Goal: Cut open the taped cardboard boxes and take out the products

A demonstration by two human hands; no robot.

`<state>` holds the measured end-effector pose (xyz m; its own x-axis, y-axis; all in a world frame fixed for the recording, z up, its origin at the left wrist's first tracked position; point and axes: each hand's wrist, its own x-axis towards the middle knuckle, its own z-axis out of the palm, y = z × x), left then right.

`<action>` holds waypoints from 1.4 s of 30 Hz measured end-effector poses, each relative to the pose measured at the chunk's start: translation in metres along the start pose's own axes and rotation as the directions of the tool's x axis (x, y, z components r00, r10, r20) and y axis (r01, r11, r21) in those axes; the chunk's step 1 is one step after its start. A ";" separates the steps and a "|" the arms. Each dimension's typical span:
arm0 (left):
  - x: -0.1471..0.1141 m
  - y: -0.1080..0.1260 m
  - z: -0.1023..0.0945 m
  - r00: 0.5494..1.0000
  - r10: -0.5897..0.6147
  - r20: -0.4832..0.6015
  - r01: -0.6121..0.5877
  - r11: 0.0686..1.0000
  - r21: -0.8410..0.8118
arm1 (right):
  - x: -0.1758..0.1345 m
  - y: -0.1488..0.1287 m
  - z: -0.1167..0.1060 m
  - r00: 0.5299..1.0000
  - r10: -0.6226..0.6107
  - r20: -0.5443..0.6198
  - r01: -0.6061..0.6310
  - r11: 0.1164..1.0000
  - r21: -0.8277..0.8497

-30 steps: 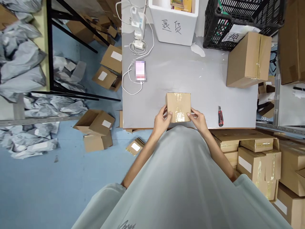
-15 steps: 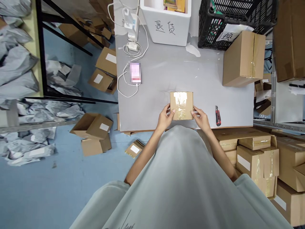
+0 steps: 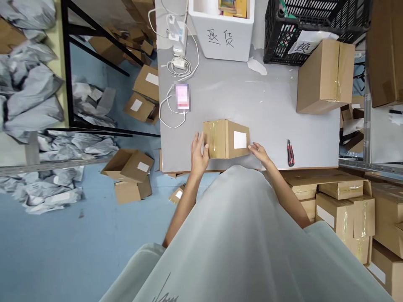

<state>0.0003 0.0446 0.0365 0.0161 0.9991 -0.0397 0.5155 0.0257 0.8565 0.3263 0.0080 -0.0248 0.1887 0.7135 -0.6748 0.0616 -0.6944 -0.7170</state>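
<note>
A small brown cardboard box (image 3: 218,140) is at the near edge of the table, turned so that a taped face and a face with a white label (image 3: 240,139) both show. Against its left side rests my left hand (image 3: 199,156), fingers stretched along it and thumb at the near corner. My right hand (image 3: 260,152) grips the box's right end with its fingertips. Between them the two hands hold the box. To the right of my right hand lies a red and black box cutter (image 3: 290,153) on the tabletop.
On the grey table (image 3: 220,94) are a phone (image 3: 182,97) on a white cable, a power strip (image 3: 179,44), a white foam bin (image 3: 228,42), a black crate (image 3: 278,40) and a larger carton (image 3: 325,77). Cartons and grey parcels (image 3: 34,92) fill both sides.
The box has turned, so its labelled side now shows on the right. My left hand has moved left and its fingers have straightened; my right hand has shifted slightly at the right end.
</note>
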 end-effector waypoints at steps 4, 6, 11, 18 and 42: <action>-0.001 0.016 -0.014 0.993 0.119 -0.004 -0.116 0.975 0.189 | 0.006 -0.004 0.018 0.999 -0.041 0.025 0.041 0.999 0.015; -0.001 0.023 -0.016 0.993 0.118 -0.009 -0.114 0.977 0.182 | 0.007 -0.006 0.023 0.998 -0.056 0.022 0.056 0.998 0.017; -0.002 0.026 -0.011 0.997 -0.059 -0.057 0.066 0.988 0.138 | -0.008 -0.010 0.016 0.993 -0.114 0.019 0.113 0.993 0.024; -0.005 -0.011 0.032 0.923 -0.367 0.115 0.382 0.909 -0.169 | -0.038 -0.001 -0.027 0.966 -0.238 -0.098 0.231 0.969 -0.084; -0.002 -0.065 0.042 0.917 -0.354 0.185 0.393 0.884 -0.252 | 0.000 0.004 -0.028 1.000 0.001 -0.013 0.000 0.999 0.055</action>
<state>0.0030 0.0390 -0.0411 -0.0092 0.9004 -0.4350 0.2459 0.4237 0.8718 0.3539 0.0031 -0.0227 0.2015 0.7117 -0.6730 0.0081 -0.6883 -0.7254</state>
